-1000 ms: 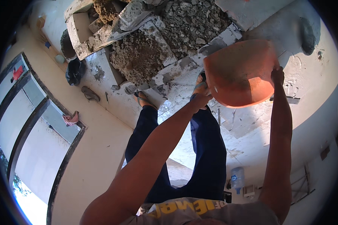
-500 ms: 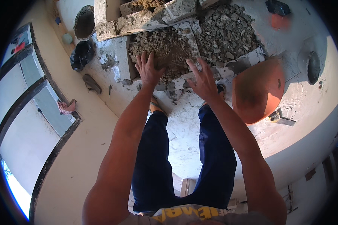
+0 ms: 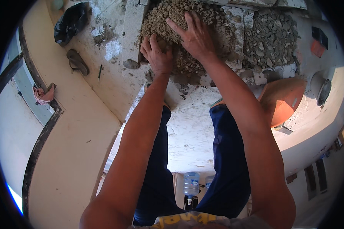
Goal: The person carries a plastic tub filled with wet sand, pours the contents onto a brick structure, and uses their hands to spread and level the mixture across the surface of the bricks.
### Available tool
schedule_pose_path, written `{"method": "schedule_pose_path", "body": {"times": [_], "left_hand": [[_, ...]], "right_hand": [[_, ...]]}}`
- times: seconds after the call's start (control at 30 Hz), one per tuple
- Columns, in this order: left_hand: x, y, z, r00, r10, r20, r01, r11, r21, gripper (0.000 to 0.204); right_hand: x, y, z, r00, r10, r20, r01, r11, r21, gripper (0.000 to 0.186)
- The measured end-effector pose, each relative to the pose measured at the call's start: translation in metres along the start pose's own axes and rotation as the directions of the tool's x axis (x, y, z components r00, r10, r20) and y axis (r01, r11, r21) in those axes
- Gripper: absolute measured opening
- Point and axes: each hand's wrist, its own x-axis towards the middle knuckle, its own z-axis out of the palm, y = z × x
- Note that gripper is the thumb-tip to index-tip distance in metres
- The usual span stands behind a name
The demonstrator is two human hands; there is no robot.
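Loose crumbly brown soil [image 3: 162,17] fills a masonry-edged bed in front of me. My left hand [image 3: 157,57] is at its near left edge, with bent fingers apart and pressed on the dirt. A rounded, dirt-coloured lump [image 3: 163,44] shows between its thumb and fingers; I cannot tell whether it is a stone or packed soil. Farther in and to the right, my right hand [image 3: 197,40] lies on the soil with its fingers spread. What is under both palms is hidden.
Grey rubble [image 3: 273,38] fills the neighbouring section on the right. Near it stands an orange basin [image 3: 284,101]. At left are a black plastic bag [image 3: 70,23], a sandal [image 3: 77,62] and a pale block [image 3: 134,30]. A blue water jug [image 3: 191,183] appears behind my legs.
My right hand has reached from the bed's near edge onto the soil, farther in. My left hand stays at the near left edge with its fingers more bent. The view has shifted.
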Motion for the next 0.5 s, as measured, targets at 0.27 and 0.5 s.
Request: {"method": "schedule_pose_path", "body": {"times": [0.27,0.5], "left_hand": [[0.002,0.011,0.003,0.993,-0.117,0.021,0.108,0.960,0.257,0.058],[0.003,0.008,-0.005,0.987,-0.151,0.055,0.133,0.959,0.249,0.041]], "right_hand": [[0.065,-0.023,0.024,0.998,-0.062,-0.027,0.058,0.991,-0.124,0.042],[0.066,-0.024,-0.005,0.980,0.067,0.187,-0.068,0.998,-0.001,0.035]]}}
